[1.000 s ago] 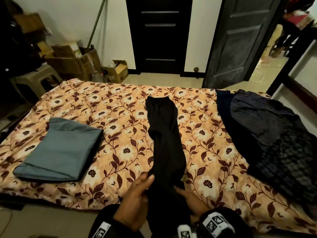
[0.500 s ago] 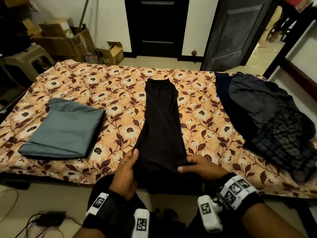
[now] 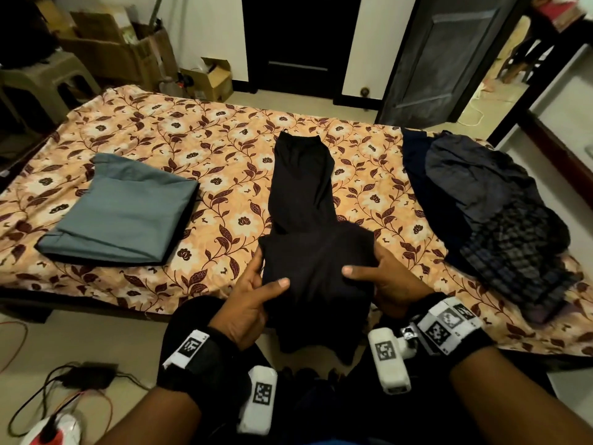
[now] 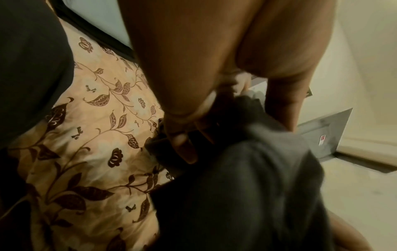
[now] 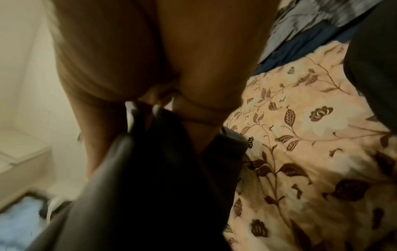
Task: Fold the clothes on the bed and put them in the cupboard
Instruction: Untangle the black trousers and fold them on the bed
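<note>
Long black trousers lie lengthwise down the middle of the floral bed. Their near end is lifted off the bed in a raised fold. My left hand grips that fold's left edge, thumb on top. My right hand grips its right edge the same way. The left wrist view shows my fingers curled under the dark cloth. In the right wrist view the black cloth hangs from my grip. A folded grey-blue garment rests on the bed's left side.
A heap of dark unfolded clothes covers the bed's right side. Cardboard boxes and a plastic stool stand beyond the far left corner. A dark door stands open at the back right. Cables lie on the floor by my left arm.
Both hands have lifted the near end of the black trousers off the bed and carried it forward over the rest. The camera view has dropped lower.
</note>
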A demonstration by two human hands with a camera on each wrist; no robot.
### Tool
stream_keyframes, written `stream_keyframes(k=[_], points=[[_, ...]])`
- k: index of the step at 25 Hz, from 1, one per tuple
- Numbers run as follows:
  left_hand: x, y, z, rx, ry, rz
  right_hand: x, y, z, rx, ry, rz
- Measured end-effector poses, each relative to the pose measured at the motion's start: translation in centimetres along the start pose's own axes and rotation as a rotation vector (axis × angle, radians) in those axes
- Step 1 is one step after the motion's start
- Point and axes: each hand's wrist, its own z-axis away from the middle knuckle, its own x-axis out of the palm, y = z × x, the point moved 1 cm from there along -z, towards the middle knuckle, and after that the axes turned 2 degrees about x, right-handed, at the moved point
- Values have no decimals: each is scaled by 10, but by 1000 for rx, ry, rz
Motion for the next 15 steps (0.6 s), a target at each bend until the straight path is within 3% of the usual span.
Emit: stream_keyframes(k=[3,6,10,13,15], points=[[4,-3,6,-33,-20,7,5,9,-2,6,-58,77],[11,-4,11,-71,86,-135,2,18,-3,3,85,-51],[1,-7,11,-118,145,-274,-4,36,2,114,80,-14],[-7,-16,15,-304,183,-372,-12,58,7,213,132,6],[-18,-24,12,-478,122,-462,-17,74,6,292,136,-33]])
